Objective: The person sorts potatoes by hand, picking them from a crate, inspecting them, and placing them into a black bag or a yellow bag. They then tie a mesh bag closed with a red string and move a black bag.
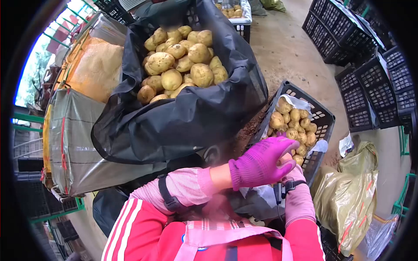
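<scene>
My left hand (261, 162), in a purple knit glove, reaches across to the right, over the near side of a black plastic crate (324, 119) of potatoes (294, 126). Its fingers and thumb curl round towards my right hand (285, 160). Whether anything is pinched between them I cannot make out. Only a little bare skin of my right hand shows, close against the glove, and its fingers are mostly hidden. A black strap (294, 185) goes round the right wrist. White paper (296, 102) lines the crate.
A large container lined with black cloth (187, 117) holds a heap of bigger potatoes (183, 61) ahead on the left. Wrapped bales (87, 130) stand beside it. Black crates (344, 32) line the right side, with a tan plastic sack (348, 191) nearer. Another potato crate (244, 21) stands at the back.
</scene>
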Motion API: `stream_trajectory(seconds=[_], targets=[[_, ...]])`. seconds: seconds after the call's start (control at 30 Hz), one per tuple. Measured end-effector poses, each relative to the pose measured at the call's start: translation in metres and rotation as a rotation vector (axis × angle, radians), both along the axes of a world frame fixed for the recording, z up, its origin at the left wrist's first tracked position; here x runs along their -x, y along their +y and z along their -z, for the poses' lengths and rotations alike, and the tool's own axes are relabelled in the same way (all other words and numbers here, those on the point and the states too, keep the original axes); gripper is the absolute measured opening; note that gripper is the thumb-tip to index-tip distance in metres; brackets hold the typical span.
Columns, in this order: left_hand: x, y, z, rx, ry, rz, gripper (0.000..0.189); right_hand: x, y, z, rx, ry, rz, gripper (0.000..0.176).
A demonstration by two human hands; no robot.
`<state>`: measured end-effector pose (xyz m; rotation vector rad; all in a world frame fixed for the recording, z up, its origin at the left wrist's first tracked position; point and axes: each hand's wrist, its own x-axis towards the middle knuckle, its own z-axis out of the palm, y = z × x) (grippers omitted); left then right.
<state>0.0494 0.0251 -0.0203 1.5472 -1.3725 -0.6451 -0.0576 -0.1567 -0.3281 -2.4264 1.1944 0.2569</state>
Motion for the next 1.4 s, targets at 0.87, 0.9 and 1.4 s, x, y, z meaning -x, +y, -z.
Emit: stream_trajectory(seconds=[0.87,0.9,1.4], targets=[[0.004,-0.002,0.022,0.065,0.204,-0.107,0.044,0.078,0.117,-0.348,-0.770,-1.183,0.353,0.073],[0.008,-0.003,0.007,0.161,0.201,-0.125,0.040,0.077,0.116,-0.348,-0.787,-1.177,0.381,0.074],[0.001,-0.008,-0.003,-0.117,0.542,0.142,0.052,0.084,0.114,-0.340,0.026,-1.000,-0.086,0.083]])
